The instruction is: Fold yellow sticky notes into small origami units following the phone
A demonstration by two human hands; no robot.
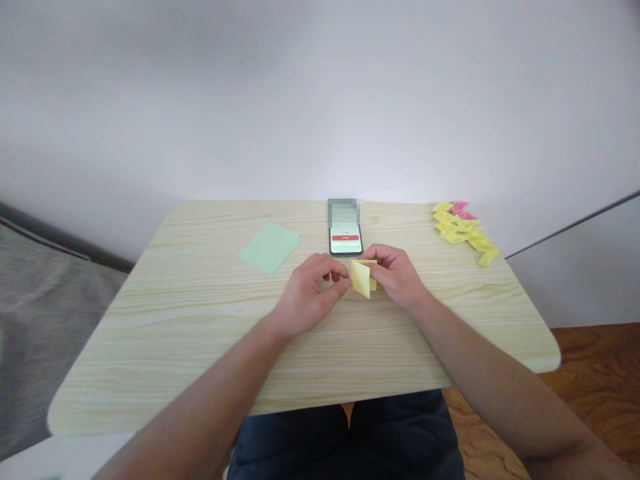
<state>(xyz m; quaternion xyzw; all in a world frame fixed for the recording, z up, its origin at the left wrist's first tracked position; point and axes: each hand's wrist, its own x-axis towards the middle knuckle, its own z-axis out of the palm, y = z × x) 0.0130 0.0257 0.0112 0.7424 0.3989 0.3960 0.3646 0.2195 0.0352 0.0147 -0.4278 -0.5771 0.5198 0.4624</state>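
Note:
A small folded yellow paper [361,279] is held up just above the table, its layers standing partly apart. My right hand [397,275] grips it from the right, with the thumb on the inside of a fold and the fingers behind. At the paper's left edge, the thumb and index finger of my left hand [313,293] come together in a pinch. The other fingers of that hand are curled in. Parts of the paper are hidden by my right thumb and fingers.
A phone [346,248] with a lit screen lies behind my hands. Green paper sheets [271,248] lie to the left. Several folded yellow paper pieces [453,237] and pink ones [465,213] sit at the back right, near the table [165,347] edge. A wall rises behind.

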